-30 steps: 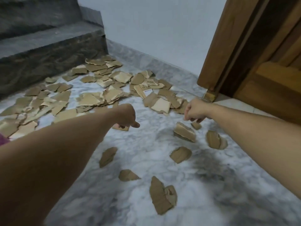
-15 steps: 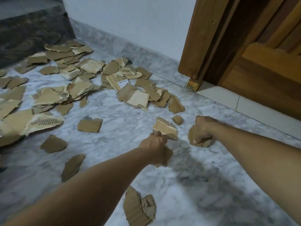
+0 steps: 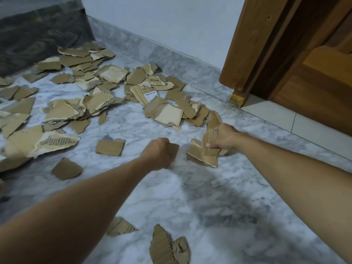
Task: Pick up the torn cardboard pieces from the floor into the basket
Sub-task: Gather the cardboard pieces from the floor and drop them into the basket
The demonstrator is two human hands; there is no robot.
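Observation:
Several torn brown cardboard pieces (image 3: 106, 103) lie scattered over the grey marble floor (image 3: 219, 197), thickest at the left and middle. My right hand (image 3: 225, 138) pinches a couple of small cardboard scraps (image 3: 210, 143), thumb on top, just above a larger corrugated piece (image 3: 198, 157). To its left, my left hand (image 3: 159, 153) is curled into a fist around a small cardboard piece (image 3: 174, 149), which is mostly hidden. A square piece (image 3: 110, 147) lies left of that fist. No basket is in view.
A wooden door frame (image 3: 245, 54) and door (image 3: 320, 88) stand at the right. A white wall with a marble skirting (image 3: 171, 61) runs along the back. A dark stone step (image 3: 38, 35) rises at the far left. More scraps (image 3: 167, 246) lie near me.
My right hand moved up from the floor with its scraps, now over the corrugated piece. My left fist lifted and shifted left with a small piece. The camera moved closer.

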